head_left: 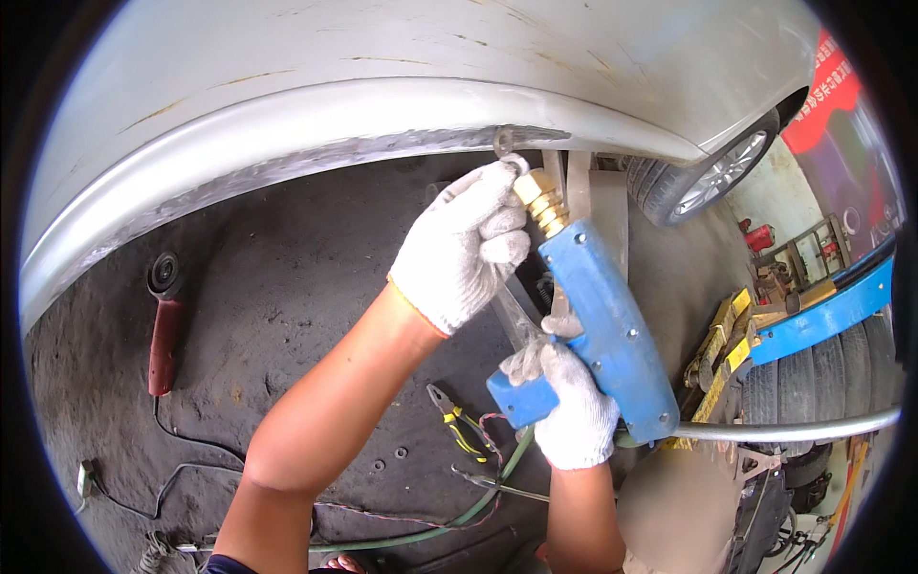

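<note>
My right hand, in a white knit glove, is wrapped round the handle of a blue welding gun. The gun's brass nozzle points up and left toward the car's sill. My left hand, gloved too, is closed with its fingertips at a small metal washer in front of the nozzle. Just above it, another washer stands against the ground-down, bare metal strip of the silver sill. The left fingertips are partly hidden by the glove's bulk.
A red angle grinder with its cord lies on the dark floor at left. Yellow-handled pliers, loose washers and a green hose lie below. A wheel, a blue lift beam and stacked tyres are at right.
</note>
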Tool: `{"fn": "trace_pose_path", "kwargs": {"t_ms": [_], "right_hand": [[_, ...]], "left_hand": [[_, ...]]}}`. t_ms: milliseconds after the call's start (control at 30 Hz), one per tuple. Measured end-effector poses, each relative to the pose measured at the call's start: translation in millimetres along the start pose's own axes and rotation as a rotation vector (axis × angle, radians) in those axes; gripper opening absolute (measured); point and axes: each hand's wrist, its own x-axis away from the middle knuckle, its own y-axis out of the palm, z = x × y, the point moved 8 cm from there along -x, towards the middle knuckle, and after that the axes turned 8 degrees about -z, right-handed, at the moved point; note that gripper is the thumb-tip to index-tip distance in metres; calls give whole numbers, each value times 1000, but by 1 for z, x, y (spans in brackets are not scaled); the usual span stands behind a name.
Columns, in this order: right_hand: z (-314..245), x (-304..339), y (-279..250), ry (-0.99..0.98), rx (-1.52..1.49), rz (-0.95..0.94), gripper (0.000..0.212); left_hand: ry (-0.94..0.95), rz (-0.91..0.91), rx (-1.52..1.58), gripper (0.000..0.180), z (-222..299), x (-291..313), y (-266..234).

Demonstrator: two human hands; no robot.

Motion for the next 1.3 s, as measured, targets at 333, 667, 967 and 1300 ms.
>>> {"fn": "trace_pose_path", "kwargs": {"t_ms": [333,667,967,1300], "right_hand": [[-9,-2,-5,-1,-208,-61,25],[-6,-17,-3,75,-150,-68,21],[-7,-33,1,87,-174,-158,21],[-7,-33,3,92,-272,-118,22]], "left_hand": [[-15,2,-77,9,-9,2,-4],[52,66,-120,12,6,-17,-13],[50,103,364,18,-12,-25,-17],[86,150,388,13,-14,-20,-7]]}}
